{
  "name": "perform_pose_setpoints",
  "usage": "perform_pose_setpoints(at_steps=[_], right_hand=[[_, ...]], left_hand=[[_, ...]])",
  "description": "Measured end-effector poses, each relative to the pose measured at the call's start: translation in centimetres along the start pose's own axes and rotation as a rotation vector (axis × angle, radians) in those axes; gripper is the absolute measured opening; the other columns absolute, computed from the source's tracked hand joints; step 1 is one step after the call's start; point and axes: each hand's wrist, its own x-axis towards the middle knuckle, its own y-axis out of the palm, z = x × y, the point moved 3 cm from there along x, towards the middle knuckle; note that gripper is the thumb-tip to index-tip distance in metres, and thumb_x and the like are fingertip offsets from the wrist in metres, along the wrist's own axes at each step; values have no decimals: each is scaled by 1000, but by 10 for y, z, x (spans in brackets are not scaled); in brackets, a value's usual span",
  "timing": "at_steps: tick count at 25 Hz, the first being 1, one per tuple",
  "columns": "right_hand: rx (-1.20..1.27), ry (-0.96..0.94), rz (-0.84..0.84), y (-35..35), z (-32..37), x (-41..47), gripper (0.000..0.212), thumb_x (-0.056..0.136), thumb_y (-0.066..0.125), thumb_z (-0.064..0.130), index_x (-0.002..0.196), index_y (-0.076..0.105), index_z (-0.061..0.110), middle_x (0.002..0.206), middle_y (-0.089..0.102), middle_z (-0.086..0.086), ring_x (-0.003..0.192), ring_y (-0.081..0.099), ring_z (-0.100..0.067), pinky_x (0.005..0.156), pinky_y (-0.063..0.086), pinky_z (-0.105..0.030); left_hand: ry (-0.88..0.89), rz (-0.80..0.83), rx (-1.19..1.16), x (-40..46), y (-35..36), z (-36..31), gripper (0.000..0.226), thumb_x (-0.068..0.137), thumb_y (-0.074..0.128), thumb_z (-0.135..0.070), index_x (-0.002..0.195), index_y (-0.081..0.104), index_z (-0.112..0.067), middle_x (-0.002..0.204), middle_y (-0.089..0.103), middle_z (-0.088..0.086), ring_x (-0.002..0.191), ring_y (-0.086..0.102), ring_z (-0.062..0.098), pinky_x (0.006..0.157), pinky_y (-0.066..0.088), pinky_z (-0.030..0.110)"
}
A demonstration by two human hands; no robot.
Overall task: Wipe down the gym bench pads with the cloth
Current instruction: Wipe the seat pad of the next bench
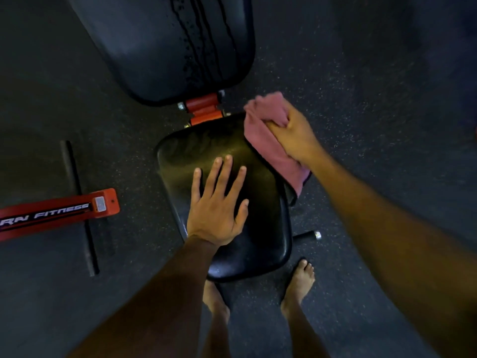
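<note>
— In the head view, what did the hands do?

— The left hand (218,205) lay flat on the black seat pad (260,236), its fingers (224,174) straight and spread. The right hand (293,133) gripped the pink cloth (268,146), fingers curled round it.

— Where was the cloth?

— On the right edge of the seat pad, hanging over its side. The back pad (160,42), with wet streaks, stood beyond the red hinge (205,109).

Seat pad (260,236) of a black bench, with the left hand (216,210) pressed flat on its centre, the right hand (294,133) gripping a pink cloth (268,140) draped over its far right edge, and the droplet-streaked back pad (165,47) beyond it.
</note>
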Motion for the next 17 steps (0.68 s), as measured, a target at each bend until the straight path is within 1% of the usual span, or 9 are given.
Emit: perform_pose_setpoints(at_steps=[2, 4, 6, 7, 9, 11, 13, 14, 17], right_hand=[[60, 61, -94, 6, -34, -64, 40, 99, 64, 23, 138, 54, 17, 124, 64, 6, 109, 63, 4, 90, 54, -18], [82, 101, -162, 22, -66, -134, 35, 97, 64, 27, 128, 57, 12, 117, 65, -4, 106, 65, -9, 89, 57, -31], [97, 177, -195, 41, -96, -197, 32, 93, 61, 41, 118, 58, 21, 113, 63, -8, 104, 65, -19, 88, 57, -41], [105, 187, -197, 49, -105, -224, 26, 94, 59, 39, 116, 58, 26, 111, 62, -8, 102, 64, -21, 86, 57, -44], [108, 144, -197, 62, -114, -257, 18, 97, 57, 27, 112, 59, 17, 105, 58, -14, 95, 61, -27, 80, 55, -53], [138, 184, -223, 61, -112, -241, 30, 97, 54, 32, 113, 58, 7, 109, 59, -16, 101, 61, -25, 86, 54, -52], [159, 198, -267, 50, -90, -182, 42, 96, 51, 42, 125, 55, 12, 126, 59, -10, 118, 60, -21, 101, 52, -43], [150, 160, -272, 43, -75, -142, 48, 97, 51, 45, 130, 53, 12, 130, 59, -9, 122, 60, -21, 104, 51, -43], [-76, -29, -155, 9, -11, -28, 53, 96, 56, 54, 134, 54, 16, 127, 56, -6, 112, 62, -16, 95, 55, -36]], left_hand=[[2, -1, -14, -2, 1, -1, 64, 104, 35, -49, 161, 36, -20, 172, 20, 11, 160, 14, 28, 126, 8, 62], [6, -1, -19, 0, -1, -2, 64, 104, 36, -49, 161, 37, -20, 171, 22, 12, 160, 16, 29, 126, 9, 62], [1, -1, -12, 1, -3, -1, 64, 104, 36, -48, 161, 37, -20, 171, 23, 12, 159, 17, 29, 126, 9, 62], [1, 3, -8, 0, -3, -1, 63, 105, 36, -48, 161, 36, -20, 171, 23, 12, 160, 17, 29, 126, 9, 62], [1, 10, 3, 1, -2, -2, 63, 105, 36, -48, 162, 35, -20, 171, 22, 12, 160, 16, 29, 127, 8, 61], [-3, 9, 9, 0, -1, -1, 63, 105, 36, -48, 162, 34, -19, 171, 22, 12, 160, 16, 29, 127, 8, 61], [6, 12, 19, -2, 0, -1, 64, 105, 35, -48, 162, 35, -19, 171, 22, 12, 160, 16, 29, 126, 9, 62], [10, 16, 16, -1, 0, -2, 64, 105, 34, -49, 162, 35, -19, 172, 21, 12, 160, 16, 29, 126, 9, 62], [-2, 25, -1, 1, -2, -1, 63, 105, 32, -48, 162, 35, -20, 172, 19, 11, 160, 13, 28, 127, 8, 61]])
